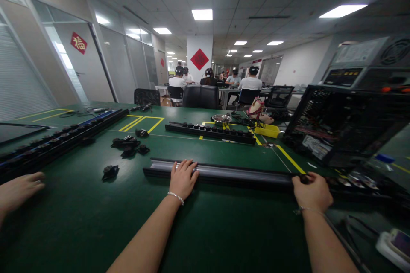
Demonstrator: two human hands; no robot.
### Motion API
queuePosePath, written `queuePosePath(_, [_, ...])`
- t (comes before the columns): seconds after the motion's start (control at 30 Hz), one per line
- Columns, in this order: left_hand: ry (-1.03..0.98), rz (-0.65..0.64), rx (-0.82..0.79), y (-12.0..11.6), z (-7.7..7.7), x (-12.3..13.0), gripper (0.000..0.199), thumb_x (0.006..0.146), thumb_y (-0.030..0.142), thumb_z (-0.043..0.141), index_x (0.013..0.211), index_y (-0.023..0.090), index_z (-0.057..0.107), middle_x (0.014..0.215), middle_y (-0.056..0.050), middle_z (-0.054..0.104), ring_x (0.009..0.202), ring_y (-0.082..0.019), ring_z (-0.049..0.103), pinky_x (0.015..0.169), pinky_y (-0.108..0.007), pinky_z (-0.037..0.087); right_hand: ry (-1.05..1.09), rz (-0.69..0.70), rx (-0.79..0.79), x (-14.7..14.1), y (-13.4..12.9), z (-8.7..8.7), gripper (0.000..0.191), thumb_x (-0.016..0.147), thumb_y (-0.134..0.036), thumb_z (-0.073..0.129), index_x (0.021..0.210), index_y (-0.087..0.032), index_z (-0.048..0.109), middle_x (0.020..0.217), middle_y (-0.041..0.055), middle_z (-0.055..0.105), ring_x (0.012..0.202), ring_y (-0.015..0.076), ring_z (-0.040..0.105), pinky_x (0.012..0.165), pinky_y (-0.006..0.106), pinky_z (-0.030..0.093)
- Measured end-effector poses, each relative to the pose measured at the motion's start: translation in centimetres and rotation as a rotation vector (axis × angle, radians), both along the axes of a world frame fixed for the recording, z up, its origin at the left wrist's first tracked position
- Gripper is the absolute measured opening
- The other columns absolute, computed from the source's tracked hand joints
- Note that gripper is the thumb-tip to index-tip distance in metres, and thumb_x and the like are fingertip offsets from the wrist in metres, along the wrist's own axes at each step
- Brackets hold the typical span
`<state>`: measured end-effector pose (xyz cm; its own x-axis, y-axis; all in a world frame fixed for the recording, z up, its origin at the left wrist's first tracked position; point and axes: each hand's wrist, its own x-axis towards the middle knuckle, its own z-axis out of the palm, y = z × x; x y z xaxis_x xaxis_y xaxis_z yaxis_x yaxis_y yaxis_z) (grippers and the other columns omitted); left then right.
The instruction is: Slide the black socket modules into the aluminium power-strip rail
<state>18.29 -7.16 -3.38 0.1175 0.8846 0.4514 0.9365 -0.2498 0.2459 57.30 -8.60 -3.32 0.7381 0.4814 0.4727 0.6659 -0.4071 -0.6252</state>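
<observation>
Green table [96, 226], lower half of frame. Black channel [246, 175] lies across the centre, running from mid-frame toward the right, hollow side up.

Left hand [183, 178]: palm down on the channel toward its left end, fingers extended; underside hidden, so cannot tell whether it grips or merely rests. Right hand [313, 193], right of centre: thumb and forefinger drawn narrow, apparently pinching a small dark piece [303, 179] at the channel's right part (piece half hidden, identity uncertain).

Surroundings: clustered black parts [128, 146] left of centre; one separate black part [110, 172] below them; a shorter rail [209, 131] bearing a row of parts, behind the channel; a long rail [77, 134] at left. A co-worker's hand [23, 190] at the left edge, well apart from the channel.

Risks (judgement only): uneven pressure from the two hands could make the channel slide or swing on the smooth table. The small dark piece could slip or tilt if the pinch is off-centre. A swing of the left end could knock the separate black part; the right end has little room beside the open computer case [312, 123].
</observation>
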Motion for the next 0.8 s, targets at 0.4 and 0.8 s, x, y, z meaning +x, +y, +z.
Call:
queuePosePath(0.4, [-0.005, 0.003, -0.001, 0.0, 0.1, 0.0, 0.037, 0.088, 0.041, 0.035, 0.116, 0.030, 0.056, 0.127, -0.001, 0.054, 0.122, -0.021, 0.042, 0.106, -0.048, 0.021, -0.041, 0.047, -0.011, -0.5, 0.3, -0.2, 0.039, 0.063, -0.040, 0.054, 0.096, -0.019, 0.053, 0.086, 0.0062, 0.060, 0.089, 0.0268, 0.053, 0.084, 0.044, 0.035])
queuePosePath(0.8, [-0.002, -0.001, 0.016, 0.1, -0.1, 0.0, 0.036, 0.087, 0.040, 0.036, 0.116, 0.030, 0.056, 0.126, -0.001, 0.055, 0.122, -0.021, 0.042, 0.106, -0.049, 0.022, -0.100, 0.078, -0.054, -1.6, 0.3, 0.0, 0.037, 0.064, -0.039, 0.051, 0.095, -0.019, 0.053, 0.087, 0.0067, 0.059, 0.092, 0.0262, 0.052, 0.086, 0.044, 0.033])
